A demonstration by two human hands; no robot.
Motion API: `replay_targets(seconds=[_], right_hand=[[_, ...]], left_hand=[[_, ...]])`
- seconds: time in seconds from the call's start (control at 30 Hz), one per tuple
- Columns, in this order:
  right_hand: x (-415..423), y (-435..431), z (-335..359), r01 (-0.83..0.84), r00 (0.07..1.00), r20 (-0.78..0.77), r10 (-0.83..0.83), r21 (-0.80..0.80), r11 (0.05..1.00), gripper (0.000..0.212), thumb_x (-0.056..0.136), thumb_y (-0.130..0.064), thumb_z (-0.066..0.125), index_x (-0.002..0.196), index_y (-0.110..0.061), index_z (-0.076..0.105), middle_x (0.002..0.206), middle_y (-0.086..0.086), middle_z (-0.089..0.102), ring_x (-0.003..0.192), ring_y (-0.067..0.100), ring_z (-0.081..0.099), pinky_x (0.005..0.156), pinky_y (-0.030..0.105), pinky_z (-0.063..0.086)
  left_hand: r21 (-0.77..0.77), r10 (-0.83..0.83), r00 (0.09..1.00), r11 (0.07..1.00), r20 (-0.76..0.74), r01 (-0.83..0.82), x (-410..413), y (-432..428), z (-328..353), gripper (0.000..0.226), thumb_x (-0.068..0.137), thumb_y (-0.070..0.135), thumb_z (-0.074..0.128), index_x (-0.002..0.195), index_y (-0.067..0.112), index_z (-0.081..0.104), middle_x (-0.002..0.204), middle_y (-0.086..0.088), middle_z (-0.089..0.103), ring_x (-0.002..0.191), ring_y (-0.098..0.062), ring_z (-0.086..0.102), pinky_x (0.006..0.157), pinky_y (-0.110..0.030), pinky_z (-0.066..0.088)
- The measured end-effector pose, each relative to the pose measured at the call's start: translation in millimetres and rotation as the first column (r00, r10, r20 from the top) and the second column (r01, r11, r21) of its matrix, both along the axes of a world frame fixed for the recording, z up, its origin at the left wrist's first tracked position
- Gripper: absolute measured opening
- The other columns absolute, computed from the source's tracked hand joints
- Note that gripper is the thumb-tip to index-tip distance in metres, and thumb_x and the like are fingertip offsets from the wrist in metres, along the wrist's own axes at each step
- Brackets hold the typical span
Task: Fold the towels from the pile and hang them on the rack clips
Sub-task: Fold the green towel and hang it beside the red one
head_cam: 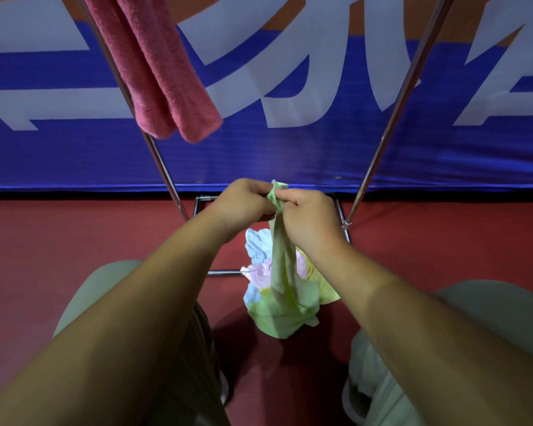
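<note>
The person's forearms [154, 318] are bare from the edge of the view down to the wrists, with nothing worn on them. The left hand [240, 204] and the right hand [308, 216] are bare too, broad, with short fingers. Both legs wear trousers [105, 290] of a pale grey-green plain cloth, loosely cut; on the right leg the cloth gathers in soft folds low in the view. Beside the left forearm shows a dark striped cloth [197, 358] with fine lengthwise lines, possibly the hem of a shirt, though the dim, partly covered view leaves that unsure.
</note>
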State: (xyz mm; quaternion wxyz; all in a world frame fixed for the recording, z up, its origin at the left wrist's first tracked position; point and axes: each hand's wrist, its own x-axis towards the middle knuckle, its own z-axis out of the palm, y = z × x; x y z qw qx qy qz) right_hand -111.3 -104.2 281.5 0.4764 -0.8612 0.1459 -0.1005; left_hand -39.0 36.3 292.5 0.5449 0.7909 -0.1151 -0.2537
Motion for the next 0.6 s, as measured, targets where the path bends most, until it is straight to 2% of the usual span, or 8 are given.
replay_targets(seconds=[0.07,0.13,0.2,0.3,0.37,0.4,0.5,0.6], right_hand=[[0,-2,-1,0.007,1.0,0.015,-0.009,0.102,0.995,0.034,0.106,-0.007,0.059,0.126,-0.02,0.083,0.119,0.0,0.083,0.088,0.004,0.07,0.085,0.01,0.052],[3,-6,-4,0.03,0.999,0.036,-0.038,0.216,0.976,0.026,0.105,-0.014,0.067,0.116,-0.027,0.087,0.113,-0.01,0.083,0.098,0.006,0.075,0.1,0.029,0.059],[7,-9,-9,0.032,0.999,0.031,-0.042,0.269,0.963,0.019,0.101,-0.02,0.075,0.098,-0.034,0.087,0.098,-0.012,0.084,0.093,0.011,0.079,0.095,0.046,0.065],[14,-13,-15,0.027,1.0,0.003,-0.03,0.354,0.935,0.012,0.094,-0.018,0.082,0.089,-0.027,0.075,0.088,-0.006,0.081,0.09,0.019,0.081,0.087,0.053,0.067],[19,-16,-15,0.038,0.999,-0.012,-0.036,0.324,0.945,0.02,0.091,-0.021,0.086,0.089,-0.028,0.068,0.084,-0.006,0.076,0.088,0.022,0.08,0.087,0.052,0.067],[21,-18,-14,0.037,0.999,-0.027,-0.031,0.288,0.957,0.023,0.09,-0.023,0.087,0.091,-0.031,0.065,0.083,-0.005,0.072,0.087,0.024,0.078,0.086,0.049,0.066],[25,-25,-6,0.016,0.997,-0.075,0.002,0.238,0.971,0.035,0.088,-0.033,0.09,0.11,-0.032,0.064,0.09,-0.003,0.062,0.081,0.021,0.072,0.075,0.034,0.059],[24,-35,4,-0.03,0.992,-0.11,0.055,0.225,0.974,0.05,0.089,-0.047,0.087,0.131,-0.031,0.065,0.101,-0.006,0.064,0.084,0.008,0.069,0.066,0.017,0.048]], left_hand=[[-0.051,0.0,0.999,0.999,-0.032,-0.002,1,1,3,0.037,0.089,-0.013,0.061,0.115,0.004,0.081,0.116,-0.029,0.077,0.115,-0.041,0.074,0.108,-0.048,0.058],[-0.079,-0.009,0.999,0.997,-0.048,0.006,2,1,3,0.026,0.094,-0.003,0.067,0.114,0.005,0.081,0.117,-0.028,0.077,0.114,-0.037,0.075,0.11,-0.049,0.057],[-0.085,-0.021,0.999,0.996,-0.044,0.017,2,2,4,0.018,0.1,0.009,0.07,0.112,0.004,0.082,0.116,-0.027,0.077,0.106,-0.03,0.074,0.109,-0.049,0.056],[-0.071,-0.023,1.0,0.997,-0.019,0.021,2,0,3,0.018,0.103,0.008,0.065,0.106,-0.001,0.08,0.104,-0.025,0.079,0.092,-0.024,0.075,0.095,-0.042,0.063],[-0.047,-0.016,1.0,0.999,0.017,0.017,-1,-2,5,0.02,0.101,0.002,0.06,0.098,0.001,0.08,0.084,-0.016,0.078,0.075,-0.016,0.071,0.077,-0.031,0.06],[-0.028,-0.011,0.999,1.0,0.047,0.012,-2,-4,5,0.021,0.1,0.001,0.059,0.096,0.003,0.079,0.078,-0.011,0.076,0.07,-0.015,0.068,0.074,-0.032,0.058],[0.019,-0.004,0.991,1.0,0.136,0.001,-2,-3,3,0.019,0.099,0.007,0.058,0.098,0.007,0.078,0.081,-0.008,0.075,0.077,-0.019,0.068,0.087,-0.049,0.061],[-0.042,-0.017,0.99,0.999,0.143,0.024,-3,-2,7,0.019,0.096,0.014,0.059,0.1,0.012,0.077,0.089,-0.008,0.077,0.086,-0.022,0.07,0.098,-0.056,0.058]])
